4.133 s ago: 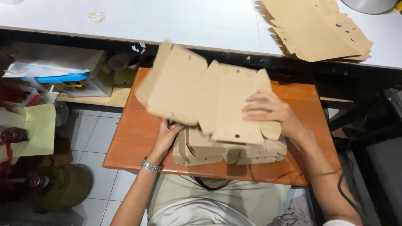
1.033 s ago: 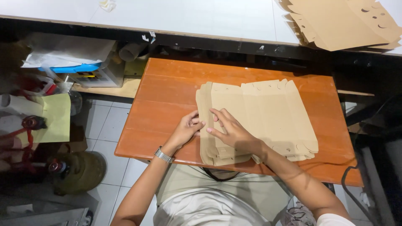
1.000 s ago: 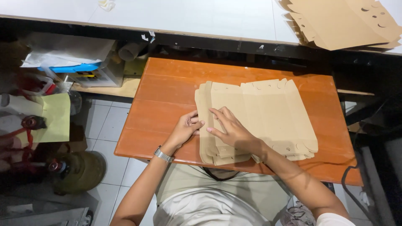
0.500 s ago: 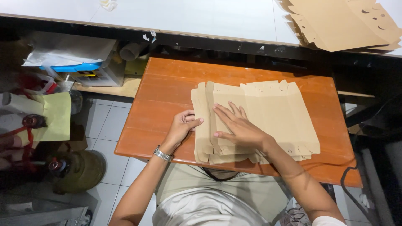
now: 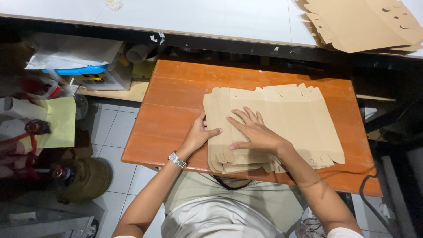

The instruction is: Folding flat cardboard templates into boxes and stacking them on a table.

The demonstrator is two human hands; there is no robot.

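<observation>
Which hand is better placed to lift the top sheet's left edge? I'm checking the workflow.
Left. The left hand already sits at the cardboard stack's left edge, thumb on top; the right hand lies flat, pressing mid-stack.

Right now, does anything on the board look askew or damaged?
The stack of flat cardboard blanks is fanned, with left edges stepped rather than flush. Both hands, left and right, rest on it. No tears or spills show.
</observation>
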